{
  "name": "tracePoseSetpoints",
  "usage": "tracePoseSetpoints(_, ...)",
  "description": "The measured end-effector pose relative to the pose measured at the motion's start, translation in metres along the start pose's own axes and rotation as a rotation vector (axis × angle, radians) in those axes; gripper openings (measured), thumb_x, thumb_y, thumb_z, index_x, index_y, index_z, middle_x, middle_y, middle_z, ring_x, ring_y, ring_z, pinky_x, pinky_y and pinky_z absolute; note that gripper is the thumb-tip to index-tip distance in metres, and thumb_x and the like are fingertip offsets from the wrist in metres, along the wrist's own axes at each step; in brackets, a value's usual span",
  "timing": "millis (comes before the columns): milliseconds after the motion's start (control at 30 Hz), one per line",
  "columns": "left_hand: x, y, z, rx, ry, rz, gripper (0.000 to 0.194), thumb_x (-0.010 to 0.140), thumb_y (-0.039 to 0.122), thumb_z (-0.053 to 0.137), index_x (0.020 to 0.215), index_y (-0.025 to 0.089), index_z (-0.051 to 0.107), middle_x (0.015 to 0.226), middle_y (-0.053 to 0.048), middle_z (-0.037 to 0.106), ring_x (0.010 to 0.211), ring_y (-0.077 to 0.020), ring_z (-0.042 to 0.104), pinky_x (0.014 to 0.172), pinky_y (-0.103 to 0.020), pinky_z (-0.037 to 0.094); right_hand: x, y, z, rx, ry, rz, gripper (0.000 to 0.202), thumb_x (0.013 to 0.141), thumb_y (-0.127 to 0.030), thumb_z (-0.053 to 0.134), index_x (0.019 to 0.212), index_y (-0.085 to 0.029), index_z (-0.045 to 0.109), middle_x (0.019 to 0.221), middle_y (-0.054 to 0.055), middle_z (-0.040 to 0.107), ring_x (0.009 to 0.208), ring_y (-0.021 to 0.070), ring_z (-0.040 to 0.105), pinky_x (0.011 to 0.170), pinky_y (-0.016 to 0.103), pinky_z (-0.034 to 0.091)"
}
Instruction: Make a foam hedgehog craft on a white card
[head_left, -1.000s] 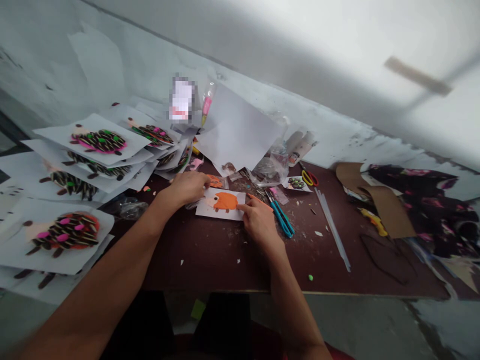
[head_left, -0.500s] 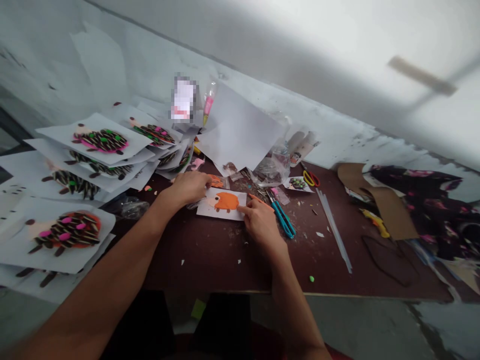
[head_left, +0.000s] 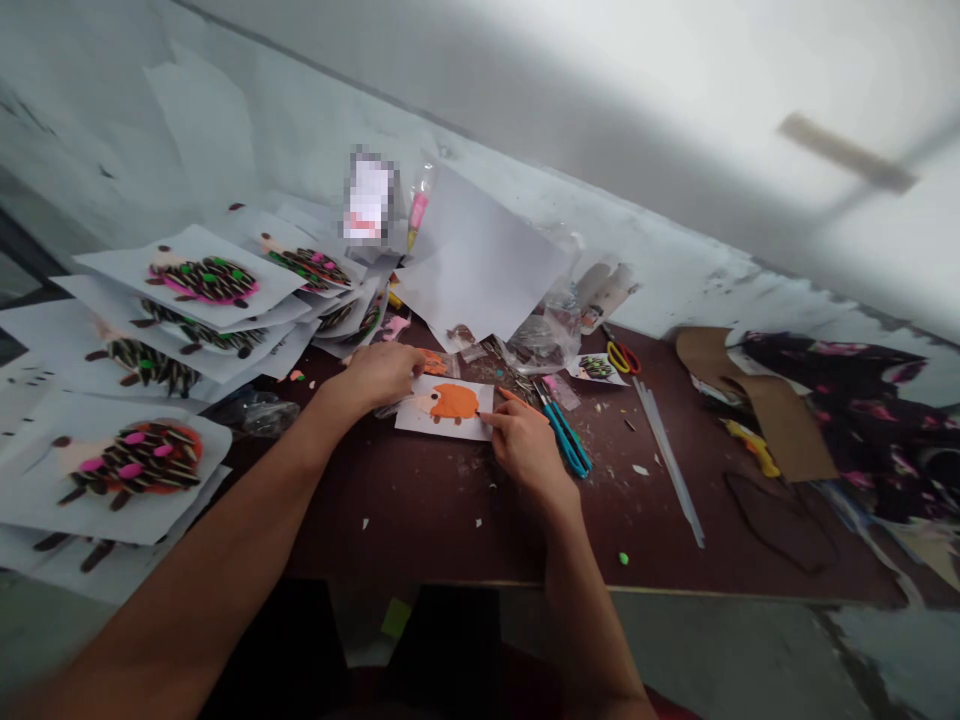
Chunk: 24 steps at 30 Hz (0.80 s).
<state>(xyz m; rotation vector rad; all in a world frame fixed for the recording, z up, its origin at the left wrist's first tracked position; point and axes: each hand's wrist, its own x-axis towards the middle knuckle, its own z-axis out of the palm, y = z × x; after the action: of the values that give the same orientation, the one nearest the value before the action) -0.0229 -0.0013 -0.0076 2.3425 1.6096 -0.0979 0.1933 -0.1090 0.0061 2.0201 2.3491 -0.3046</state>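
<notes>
A small white card (head_left: 410, 422) lies on the dark brown table, bearing an orange clay hedgehog body (head_left: 454, 402) with a pale face, an eye and brown feet. My left hand (head_left: 386, 375) is at the card's upper left edge, its fingers curled together and the undersides hidden. At the card's right edge, my right hand (head_left: 521, 440) has its fingers pinched beside the orange clay. A tiny dark bit shows at those fingertips, too small to name. Just behind this hand is a narrow orange piece (head_left: 517, 402), partly covered. Teal-handled scissors (head_left: 568, 440) lie to its right.
Stacked sheets with finished hedgehogs (head_left: 202, 280) fill the left. A blank white sheet (head_left: 480, 260) leans at the back near a pink piping bag (head_left: 417, 212). Red-and-yellow scissors (head_left: 621, 356), clear glue sticks (head_left: 670, 465) and a yellow glue gun (head_left: 754, 447) lie rightward.
My right fingertips have drawn back slightly from the orange clay toward the card's edge, and a dark bit now shows there. My left hand has stayed in place.
</notes>
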Motion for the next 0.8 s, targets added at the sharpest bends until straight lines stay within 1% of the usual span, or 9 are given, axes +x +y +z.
tracePoseSetpoints(233,-0.0002,0.0013,-0.0012,-0.003,-0.008,-0.013,0.041,0.082,0.016,0.052,0.114,0.027,0.076,0.12,-0.012,0.074,0.108,-0.0322,0.068,0.085,-0.039,0.052,0.0004,-0.0005,0.0011,-0.007,0.008,0.007,0.04,0.095,-0.013,0.05,0.124,-0.025,0.075,0.123,0.009,0.072,0.116,0.0223,0.065,0.095,0.027,0.046)
tracePoseSetpoints(433,0.0009,0.0008,-0.0013,-0.031,-0.024,-0.037,0.04,0.083,0.018,0.053,0.115,0.029,0.076,0.119,-0.012,0.075,0.108,-0.0316,0.068,0.088,-0.039,0.051,0.0001,-0.0004,-0.0004,0.033,0.03,0.022,0.045,0.094,-0.011,0.047,0.131,-0.024,0.071,0.122,0.008,0.073,0.119,0.0211,0.064,0.098,0.026,0.045)
tracePoseSetpoints(667,-0.0004,0.0019,0.0005,-0.004,0.001,-0.013,0.043,0.082,0.018,0.052,0.117,0.028,0.075,0.12,-0.013,0.074,0.107,-0.0323,0.068,0.087,-0.04,0.052,0.0004,-0.0025,0.0023,-0.043,0.011,-0.008,0.042,0.095,-0.013,0.048,0.126,-0.025,0.074,0.123,0.01,0.07,0.113,0.0222,0.065,0.094,0.027,0.045)
tracePoseSetpoints(800,-0.0003,0.0019,0.001,0.005,0.001,-0.012,0.042,0.083,0.017,0.05,0.115,0.028,0.075,0.119,-0.012,0.074,0.107,-0.0319,0.069,0.086,-0.039,0.051,0.0,-0.0005,0.0006,0.009,0.034,0.004,0.047,0.094,-0.011,0.047,0.134,-0.024,0.069,0.121,0.009,0.073,0.117,0.0216,0.065,0.099,0.027,0.045)
